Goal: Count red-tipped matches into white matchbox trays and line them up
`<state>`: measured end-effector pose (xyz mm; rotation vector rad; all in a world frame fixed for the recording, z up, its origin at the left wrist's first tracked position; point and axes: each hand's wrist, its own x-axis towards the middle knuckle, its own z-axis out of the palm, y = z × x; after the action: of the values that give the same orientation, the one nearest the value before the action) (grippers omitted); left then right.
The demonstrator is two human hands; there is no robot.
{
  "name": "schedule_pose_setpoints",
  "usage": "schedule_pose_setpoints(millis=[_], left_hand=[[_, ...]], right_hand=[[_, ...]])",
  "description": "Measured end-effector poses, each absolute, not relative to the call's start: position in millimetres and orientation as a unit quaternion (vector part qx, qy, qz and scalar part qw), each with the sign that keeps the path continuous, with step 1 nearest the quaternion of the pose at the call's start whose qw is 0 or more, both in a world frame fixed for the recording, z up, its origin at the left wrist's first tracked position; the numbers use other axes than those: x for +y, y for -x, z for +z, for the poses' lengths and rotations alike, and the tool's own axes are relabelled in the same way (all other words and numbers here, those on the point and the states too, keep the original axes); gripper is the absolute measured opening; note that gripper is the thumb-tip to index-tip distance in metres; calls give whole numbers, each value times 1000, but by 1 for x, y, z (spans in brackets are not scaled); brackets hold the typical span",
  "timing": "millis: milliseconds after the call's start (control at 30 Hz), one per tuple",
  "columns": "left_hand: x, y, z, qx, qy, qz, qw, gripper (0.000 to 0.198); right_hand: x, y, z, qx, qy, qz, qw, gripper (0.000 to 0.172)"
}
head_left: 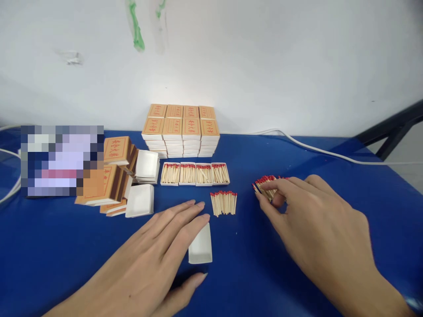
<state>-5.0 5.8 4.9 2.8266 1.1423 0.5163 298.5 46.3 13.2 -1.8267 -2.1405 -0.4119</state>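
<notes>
My left hand (pixel 172 242) lies palm down with its fingers stretched out. Its index finger partly covers a white matchbox tray (pixel 201 246) with nothing in it. My right hand (pixel 313 224) is at a heap of red-headed matches (pixel 267 181), its thumb and index finger pinched on a matchstick (pixel 255 188) at the left edge. The hand hides part of the heap. Between the hands lies a row of loose matches (pixel 224 203), heads pointing away from me. Behind it, several filled matchbox trays (pixel 170 182) stand side by side.
Stacked closed matchboxes (pixel 181 127) stand against the white wall (pixel 264 66). On the left are matchbox sleeves (pixel 115 152), stacked white trays (pixel 139 200) and a blurred-out object (pixel 62 160). A white cable (pixel 317 149) crosses the back of the blue table (pixel 257 281).
</notes>
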Motion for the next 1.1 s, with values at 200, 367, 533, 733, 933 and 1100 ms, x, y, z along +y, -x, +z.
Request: schedule_pose_setpoints(millis=[200, 367, 533, 733, 933, 1100], left_hand=[[5, 6, 5, 372, -914, 164, 16, 55], [5, 6, 4, 372, -913, 167, 29, 55], [5, 5, 4, 373, -913, 166, 31, 55], [6, 7, 5, 375, -912, 164, 38, 57], [6, 5, 4, 373, -913, 160, 38, 55], [6, 4, 4, 371, -914, 158, 40, 58]], right_hand=[[46, -298, 13, -744, 635, -149, 143, 34], [47, -297, 13, -744, 635, -150, 143, 35], [47, -297, 12, -745, 637, -135, 147, 31], [46, -296, 12, -750, 632, -128, 147, 34], [45, -294, 12, -757, 621, -125, 159, 31], [43, -293, 13, -764, 615, -104, 166, 29]])
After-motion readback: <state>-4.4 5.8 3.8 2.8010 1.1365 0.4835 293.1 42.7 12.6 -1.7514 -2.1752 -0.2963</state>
